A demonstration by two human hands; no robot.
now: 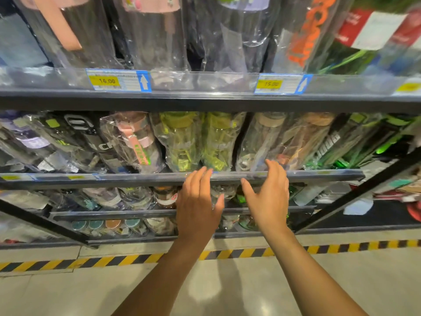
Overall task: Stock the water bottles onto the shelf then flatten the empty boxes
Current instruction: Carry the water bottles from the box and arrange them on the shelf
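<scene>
Dark metal shelving [205, 102] rose in tiers, yellow price tags [107, 81] sat behind its clear front rail, pale glossy floor [68, 293] reflected a soft glare, yellow-and-black hazard stripe [114, 262] ran just before the shelving.

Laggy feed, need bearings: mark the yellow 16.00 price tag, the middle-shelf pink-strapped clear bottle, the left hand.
yellow 16.00 price tag [104, 81], head view, printed digits.
middle-shelf pink-strapped clear bottle [136, 147], head view, pink strap.
left hand [197, 206], head view, back.

Bare left hand [198, 201], bare right hand [268, 197], left forearm [159, 277], right forearm [307, 270], both uncovered
</scene>
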